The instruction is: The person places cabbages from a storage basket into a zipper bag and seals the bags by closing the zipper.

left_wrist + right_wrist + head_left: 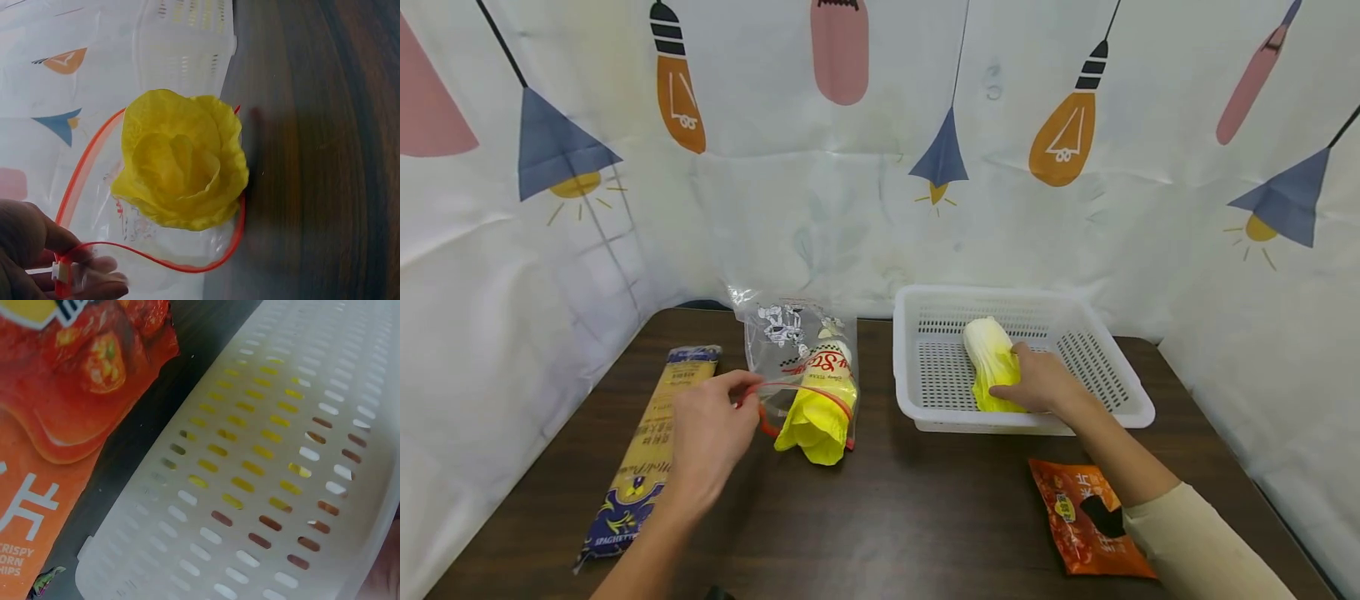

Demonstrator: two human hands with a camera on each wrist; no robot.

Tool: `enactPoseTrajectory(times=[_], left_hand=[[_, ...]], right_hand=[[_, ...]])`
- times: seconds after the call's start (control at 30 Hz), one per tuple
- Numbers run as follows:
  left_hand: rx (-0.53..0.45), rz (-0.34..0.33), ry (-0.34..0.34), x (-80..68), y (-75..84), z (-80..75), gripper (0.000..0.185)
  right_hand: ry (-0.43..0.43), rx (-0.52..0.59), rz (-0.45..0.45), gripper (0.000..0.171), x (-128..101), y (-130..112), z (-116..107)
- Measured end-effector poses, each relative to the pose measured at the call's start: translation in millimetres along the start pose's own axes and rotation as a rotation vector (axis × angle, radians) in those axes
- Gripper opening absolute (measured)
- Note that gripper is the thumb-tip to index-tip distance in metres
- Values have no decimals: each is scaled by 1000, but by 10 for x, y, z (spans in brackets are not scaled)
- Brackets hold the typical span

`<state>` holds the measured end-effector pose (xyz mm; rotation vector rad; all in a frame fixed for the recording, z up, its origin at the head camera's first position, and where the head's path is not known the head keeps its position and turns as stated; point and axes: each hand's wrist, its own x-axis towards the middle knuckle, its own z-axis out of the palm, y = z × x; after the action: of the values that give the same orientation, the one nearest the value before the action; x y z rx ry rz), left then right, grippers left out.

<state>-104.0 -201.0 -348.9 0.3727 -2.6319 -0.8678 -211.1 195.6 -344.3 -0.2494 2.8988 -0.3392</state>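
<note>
My left hand (713, 433) pinches the red zip edge of a clear zip bag (762, 354) between thumb and fingers. Its mouth gapes towards me, as the left wrist view shows. Inside the bag lies one napa cabbage, its yellow leafy end (181, 162) poking out through the opening. A second napa cabbage (990, 354), white at the base and yellow at the leaves, lies in the white plastic basket (1022, 422). My right hand (1041, 382) reaches over the basket's front wall and grips this cabbage from the right side. In the right wrist view the slotted wall mostly hides that hand.
To the left, beside my forearm, lies a long yellow and blue spaghetti packet (647, 458). An orange bag of corn chips (1086, 521) rests in front of the basket, partly under my right forearm. A patterned white curtain (865, 225) stands behind the dark wooden table (910, 517).
</note>
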Motion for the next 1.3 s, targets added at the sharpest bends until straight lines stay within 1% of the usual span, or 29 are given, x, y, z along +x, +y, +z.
enactPoseTrajectory(times=[0.1, 0.27, 0.37, 0.47, 0.6, 0.7, 0.87, 0.97, 1.03, 1.13, 1.3], left_hand=[[-49, -1, -22, -17, 49, 45, 23], [-127, 20, -6, -29, 81, 118, 21], [-170, 16, -3, -23, 104, 153, 19], [-209, 8, 7, -11, 141, 182, 17], [-247, -3, 15, 13, 205, 205, 17], [-269, -10, 1, 33, 243, 207, 18], [-281, -20, -13, 54, 257, 198, 20], [-279, -18, -5, 61, 245, 188, 20], [-275, -6, 8, 66, 238, 182, 20], [-263, 29, 40, 72, 230, 177, 20], [-258, 79, 73, 69, 219, 179, 22]], right_hand=[[-28, 8, 3, 92, 22, 31, -1], [-66, 35, 8, 94, 43, 39, -25], [-80, 55, 19, 93, 56, 40, -40], [-88, 99, 45, 90, 80, 46, -45], [-95, 200, 95, 86, 118, 63, -52], [-101, 339, 128, 84, 135, 86, -66], [-131, 665, 152, 80, 150, 140, -95], [-159, 827, 166, 78, 153, 174, -116], [-180, 925, 167, 78, 152, 193, -127], [-208, 1064, 181, 79, 140, 207, -144], [-246, 1254, 205, 75, 98, 164, -169]])
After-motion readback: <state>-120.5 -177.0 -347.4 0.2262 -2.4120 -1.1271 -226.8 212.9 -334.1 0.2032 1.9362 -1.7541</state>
